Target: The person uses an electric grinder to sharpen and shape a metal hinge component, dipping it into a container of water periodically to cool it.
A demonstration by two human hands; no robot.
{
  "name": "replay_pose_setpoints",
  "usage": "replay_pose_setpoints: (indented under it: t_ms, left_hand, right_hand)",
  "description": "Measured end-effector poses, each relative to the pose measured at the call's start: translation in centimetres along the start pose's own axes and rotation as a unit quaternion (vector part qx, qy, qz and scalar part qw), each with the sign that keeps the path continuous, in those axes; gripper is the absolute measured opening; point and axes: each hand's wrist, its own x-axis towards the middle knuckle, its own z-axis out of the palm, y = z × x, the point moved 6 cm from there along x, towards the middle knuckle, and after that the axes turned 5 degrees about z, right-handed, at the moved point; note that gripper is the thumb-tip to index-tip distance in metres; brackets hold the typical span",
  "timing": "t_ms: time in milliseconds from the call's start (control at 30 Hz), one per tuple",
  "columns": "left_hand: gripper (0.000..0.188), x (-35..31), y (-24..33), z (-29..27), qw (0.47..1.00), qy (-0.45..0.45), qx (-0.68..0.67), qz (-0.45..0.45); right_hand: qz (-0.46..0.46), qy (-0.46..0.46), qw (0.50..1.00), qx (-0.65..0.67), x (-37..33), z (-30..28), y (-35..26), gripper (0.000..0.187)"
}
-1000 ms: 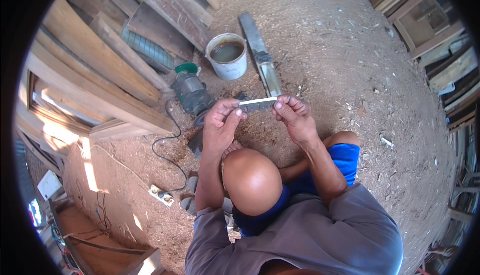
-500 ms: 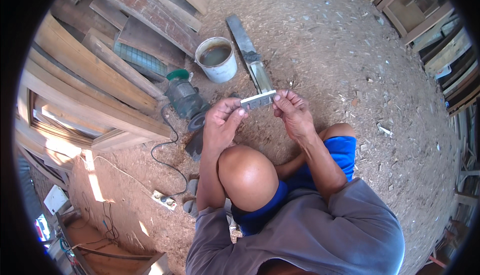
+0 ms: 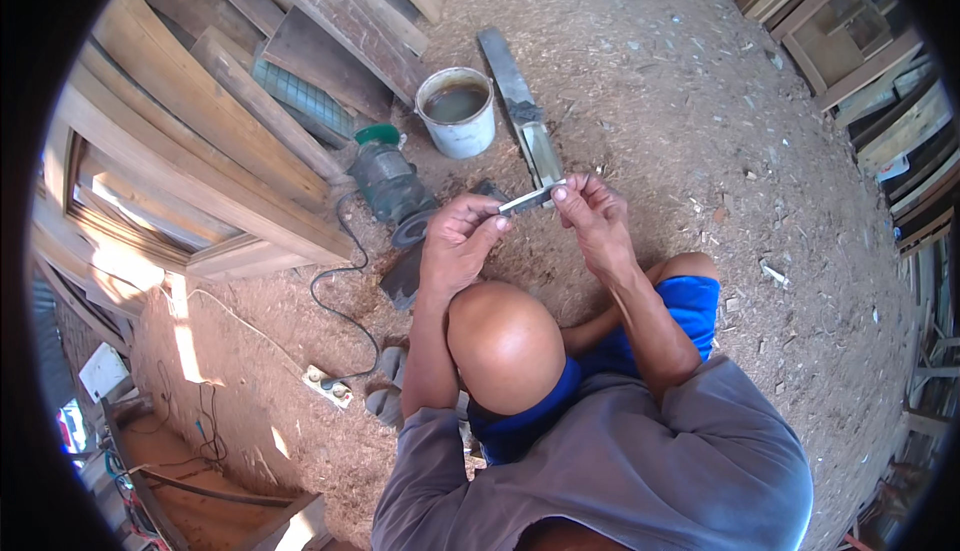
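A short, flat metal planer blade (image 3: 528, 201) is held up between my two hands, with its bright narrow edge turned upward. My left hand (image 3: 458, 239) pinches one end of it between thumb and fingers. At the other end, my right hand (image 3: 597, 221) is closed on it in the same kind of pinch. Just past the blade, a pale sharpening stone (image 3: 542, 154) lies on a long grey board (image 3: 508, 76) on the ground. A white bucket (image 3: 462, 138) of murky water stands to the left of the board.
A bench grinder (image 3: 385, 179) with a green end sits left of my hands, its black cord (image 3: 318, 301) running to a power strip (image 3: 328, 387). Planks and wooden frames (image 3: 215, 141) pile up at the left. More frames (image 3: 850, 71) lean at the far right.
The planer blade has been tilted, so its slotted flat face has turned away and its narrow edge shows. Both hands still pinch its ends. The view has shifted slightly.
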Motion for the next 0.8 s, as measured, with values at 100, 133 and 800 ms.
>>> replay_pose_setpoints:
  t_ms: [100,133,800]
  left_hand:
    - [0.017,-0.1,0.0,0.1,1.000,-0.012,0.003,-0.001]
    - [0.017,-0.2,0.0,0.2,1.000,-0.012,0.001,-0.002]
    - [0.013,-0.9,-0.3,-0.7,0.998,0.044,-0.033,-0.011]
  right_hand:
    - [0.006,0.008,0.999,-0.035,0.1,-0.3,0.5,0.014]
    - [0.007,0.010,0.999,-0.036,0.1,-0.4,0.6,0.014]
    - [0.039,0.002,0.999,0.023,-0.7,0.4,1.4,0.008]
